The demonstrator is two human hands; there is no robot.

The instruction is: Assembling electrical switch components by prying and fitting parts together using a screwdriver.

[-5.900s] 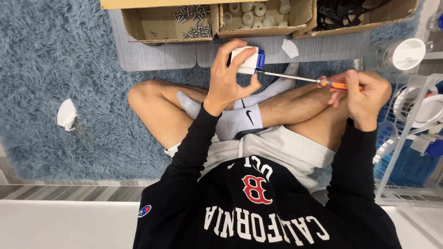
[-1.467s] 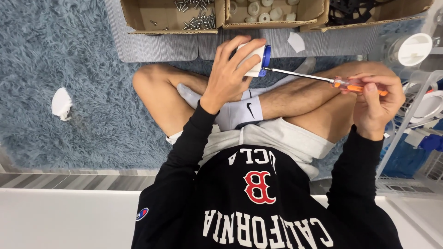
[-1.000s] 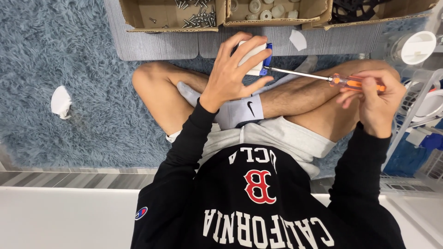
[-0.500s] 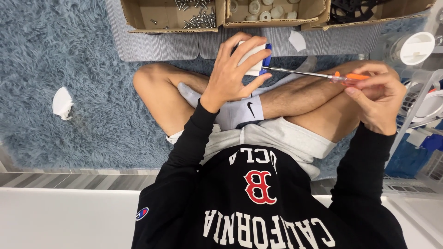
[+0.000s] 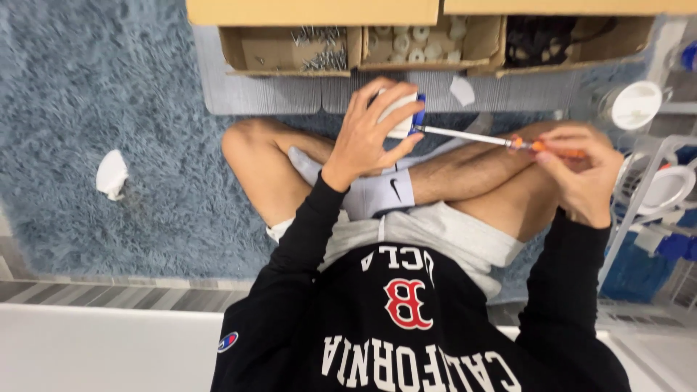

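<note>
**Seated work with a screwdriver on a small white part**

While the person sits cross-legged on the blue shag rug (image 5: 109, 87), a crumpled white scrap (image 5: 111, 174) lies at far left. Further right, the left hand (image 5: 370, 134) is closed around a small white part with a blue fitting (image 5: 406, 120), held above the knees. A screwdriver (image 5: 501, 140) bridges to the right hand (image 5: 577, 170), whose fingers pinch its orange handle; compared with half a second ago the shaft tip sits nearer the blue fitting and the handle has shifted slightly in the fingers, which suggests turning is under way. Behind stand cardboard boxes (image 5: 290, 51) of screws and white rings; a wire rack (image 5: 653, 189) closes the right edge
</note>
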